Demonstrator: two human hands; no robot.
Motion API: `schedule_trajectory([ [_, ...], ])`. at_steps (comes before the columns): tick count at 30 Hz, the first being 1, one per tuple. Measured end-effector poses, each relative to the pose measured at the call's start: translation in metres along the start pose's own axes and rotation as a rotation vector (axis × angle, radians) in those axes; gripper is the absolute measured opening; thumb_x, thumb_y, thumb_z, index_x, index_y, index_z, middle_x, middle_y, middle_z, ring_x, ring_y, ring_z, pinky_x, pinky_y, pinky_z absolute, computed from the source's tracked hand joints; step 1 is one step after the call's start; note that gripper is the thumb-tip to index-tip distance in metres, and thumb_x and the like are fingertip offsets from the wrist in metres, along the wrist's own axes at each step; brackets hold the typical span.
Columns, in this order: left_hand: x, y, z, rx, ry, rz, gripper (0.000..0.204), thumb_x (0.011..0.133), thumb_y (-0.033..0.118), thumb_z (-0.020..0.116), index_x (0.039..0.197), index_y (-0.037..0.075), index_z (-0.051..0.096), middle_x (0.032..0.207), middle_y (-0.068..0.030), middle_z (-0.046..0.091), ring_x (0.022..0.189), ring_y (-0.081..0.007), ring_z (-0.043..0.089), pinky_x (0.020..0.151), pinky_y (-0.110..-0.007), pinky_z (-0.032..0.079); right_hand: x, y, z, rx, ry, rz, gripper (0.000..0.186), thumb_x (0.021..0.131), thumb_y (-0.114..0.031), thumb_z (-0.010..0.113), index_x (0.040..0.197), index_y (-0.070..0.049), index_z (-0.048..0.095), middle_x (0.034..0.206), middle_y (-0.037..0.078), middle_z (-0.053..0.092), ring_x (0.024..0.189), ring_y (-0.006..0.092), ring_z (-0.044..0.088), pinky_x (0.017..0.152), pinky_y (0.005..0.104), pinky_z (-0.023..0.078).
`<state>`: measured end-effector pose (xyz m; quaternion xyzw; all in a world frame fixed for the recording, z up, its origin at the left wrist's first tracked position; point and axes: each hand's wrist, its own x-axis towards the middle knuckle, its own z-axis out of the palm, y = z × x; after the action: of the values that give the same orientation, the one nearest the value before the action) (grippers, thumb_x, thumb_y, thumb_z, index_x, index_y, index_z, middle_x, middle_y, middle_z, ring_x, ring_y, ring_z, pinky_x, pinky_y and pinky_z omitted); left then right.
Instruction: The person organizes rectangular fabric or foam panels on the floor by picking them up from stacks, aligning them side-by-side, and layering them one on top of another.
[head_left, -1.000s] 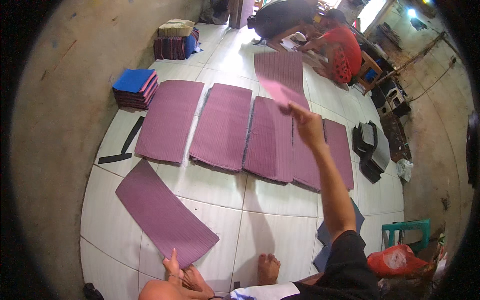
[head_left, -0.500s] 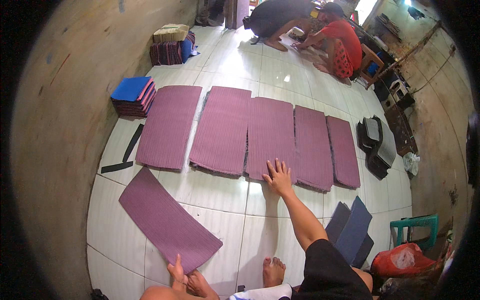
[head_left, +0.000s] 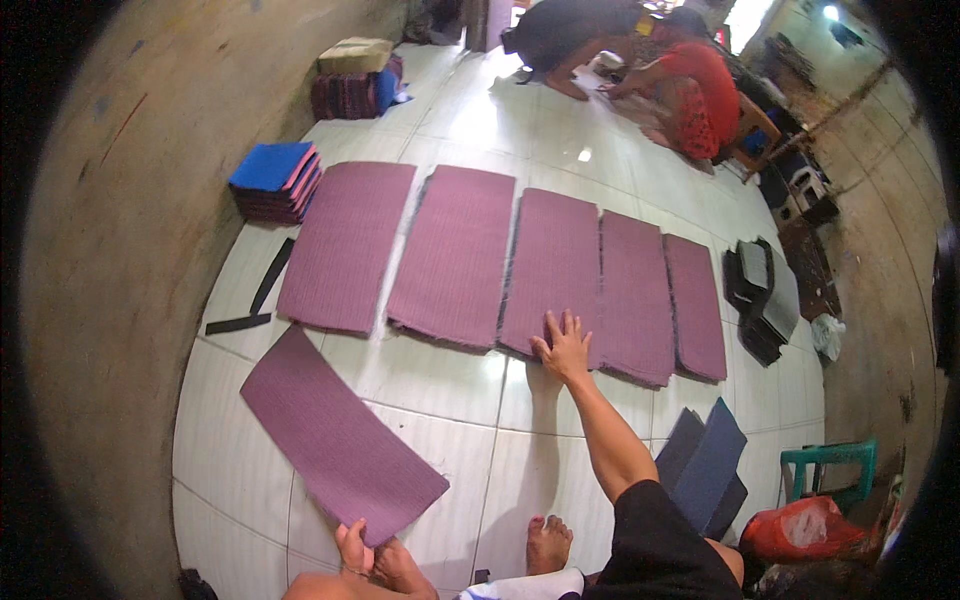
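Observation:
Five stacks of ribbed purple mats lie in a row on the tiled floor. My right hand (head_left: 563, 350) rests with fingers spread on the near edge of the middle stack (head_left: 553, 260). To its left is another purple stack (head_left: 453, 255), and to its right a further one (head_left: 637, 290). A single purple mat (head_left: 340, 430) lies slantwise at the near left. At its near edge my left hand (head_left: 355, 545) grips it, thumb on top; the other fingers are mostly hidden.
Blue and red pieces (head_left: 272, 185) are piled by the left wall, beside black strips (head_left: 262, 290). Grey mats (head_left: 762, 295) lie at the right. Dark blue mats (head_left: 705, 465), a green stool (head_left: 830, 470) and a red bag (head_left: 803, 528) are nearer. Two people crouch at the far end.
The view has shifted slightly. A narrow gap now shows along the upper left side of the middle stack, where it had met its neighbour. My left hand keeps its hold.

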<state>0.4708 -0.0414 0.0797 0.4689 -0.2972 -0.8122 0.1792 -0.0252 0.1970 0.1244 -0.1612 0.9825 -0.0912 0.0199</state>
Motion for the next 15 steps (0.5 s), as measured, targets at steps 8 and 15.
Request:
schedule_trajectory([
  [8,-0.012,0.014,0.018,0.384,0.105,-0.033,0.036,0.082,0.024,0.069,0.101,-0.006,0.060,0.100,-0.0123,0.059,0.088,-0.0210,0.054,0.079,-0.040,0.046,-0.178,-0.174,0.030,0.752,-0.354,-0.703,0.064,0.083,-0.030,0.072,0.133,0.001,0.048,0.141,0.024,0.045,0.135,0.0393,0.037,0.112,0.0510,0.028],
  [15,0.009,0.002,0.001,0.600,0.279,0.040,0.047,0.079,0.037,0.076,0.087,-0.007,0.064,0.081,-0.0075,0.061,0.073,-0.0137,0.052,0.068,-0.037,0.045,-0.278,-0.245,0.084,0.722,-0.475,-0.837,0.043,0.088,-0.025,0.066,0.121,0.001,0.059,0.135,0.023,0.051,0.134,0.0393,0.039,0.113,0.0510,0.025],
])
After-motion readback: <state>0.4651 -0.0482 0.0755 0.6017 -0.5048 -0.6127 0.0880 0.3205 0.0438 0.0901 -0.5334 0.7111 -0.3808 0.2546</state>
